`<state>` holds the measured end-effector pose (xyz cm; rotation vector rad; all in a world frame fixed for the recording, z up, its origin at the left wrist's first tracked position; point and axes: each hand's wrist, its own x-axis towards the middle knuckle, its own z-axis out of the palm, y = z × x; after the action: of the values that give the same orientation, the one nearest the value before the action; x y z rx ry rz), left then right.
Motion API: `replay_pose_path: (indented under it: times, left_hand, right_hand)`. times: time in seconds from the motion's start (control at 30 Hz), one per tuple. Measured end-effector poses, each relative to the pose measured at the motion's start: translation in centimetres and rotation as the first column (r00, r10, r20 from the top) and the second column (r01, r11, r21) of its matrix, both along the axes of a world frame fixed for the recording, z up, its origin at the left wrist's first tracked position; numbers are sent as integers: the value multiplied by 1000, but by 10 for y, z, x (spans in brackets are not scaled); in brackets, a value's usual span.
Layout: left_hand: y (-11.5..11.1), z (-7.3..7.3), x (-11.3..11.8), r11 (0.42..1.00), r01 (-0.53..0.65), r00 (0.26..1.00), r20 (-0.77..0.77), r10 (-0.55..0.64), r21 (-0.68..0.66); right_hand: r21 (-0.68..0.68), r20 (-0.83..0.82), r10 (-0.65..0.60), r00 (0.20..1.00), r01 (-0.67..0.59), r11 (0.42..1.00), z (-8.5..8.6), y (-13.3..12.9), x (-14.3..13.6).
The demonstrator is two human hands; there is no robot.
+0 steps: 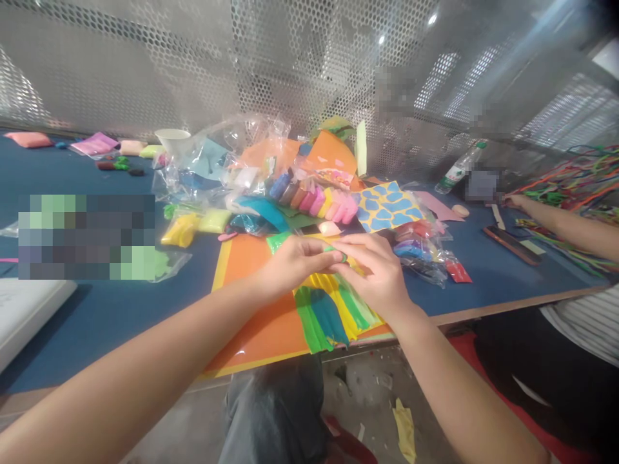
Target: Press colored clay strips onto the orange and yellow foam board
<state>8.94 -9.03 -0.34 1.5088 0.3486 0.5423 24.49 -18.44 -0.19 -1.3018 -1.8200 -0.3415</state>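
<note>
My left hand [294, 261] and my right hand [374, 274] meet fingertip to fingertip above an orange board [251, 309] with a yellow border. Both are closed in a pinch on a small piece of green modelling clay [343, 258], mostly covered by the fingers. Beneath my hands, bands of green, teal and yellow clay [325, 316] run across the board, some reaching its near edge. My right hand and forearm hide part of these bands. A bright green clay patch [277, 241] shows just beyond my left hand.
Behind the board lie clear plastic bags [193, 174], a row of coloured clay packs [314, 200] and a blue-and-yellow patterned sheet [388, 207]. At right are a bottle [459, 169], a phone [511, 245] and another person's arm [570, 225]. A white object [33, 309] stands at left.
</note>
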Motion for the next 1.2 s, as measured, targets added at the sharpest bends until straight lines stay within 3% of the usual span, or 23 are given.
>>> replay_pose_path:
  times: [0.1,0.2,0.37,0.43,0.5,0.53,0.6,0.7,0.8,0.87,0.97,1.1,1.2]
  left_hand:
    - [0,-1,1,1000,-24,1000,-13,24,-16]
    - [1,-4,2,995,16,999,30,-13,-97]
    - [3,-8,3,967,60,997,61,-46,-247]
    - [3,-7,4,959,69,997,63,-53,-274]
    - [3,-6,5,963,60,997,54,-48,-264]
    - [3,-5,5,967,46,998,41,-37,-250]
    - [4,-4,5,979,2,1000,12,0,-203]
    - [5,-4,4,988,-13,1000,-2,13,-156]
    - [6,-5,4,981,31,999,26,-26,-192]
    - [7,-6,4,978,-5,1000,19,9,-207]
    - [9,-8,4,977,-107,994,-4,108,-183]
    - [14,-13,4,992,-118,992,-39,116,-37]
    - [19,-16,3,993,-115,989,-85,117,26]
  right_hand:
    - [-111,-185,2,983,-23,994,-1,1,1]
    - [-180,-325,-74,943,15,984,0,3,7]
    - [-241,-526,-204,826,85,967,7,3,16]
    - [-272,-622,-137,771,-48,961,12,4,15]
    - [-348,-692,-58,719,-262,900,15,7,10]
    - [-388,-707,-39,706,-341,856,16,10,8]
    - [-447,-683,-47,729,-367,816,17,17,5]
    - [-471,-607,-62,792,-295,831,14,27,5]
    - [-463,-550,-61,833,-243,853,11,35,10]
    - [-452,-549,-63,833,-233,861,11,39,12]
    - [-455,-642,-35,766,-344,821,15,47,15]
    - [-523,-733,-78,676,-487,700,17,59,22]
    - [-509,-781,-129,611,-502,699,11,66,28]
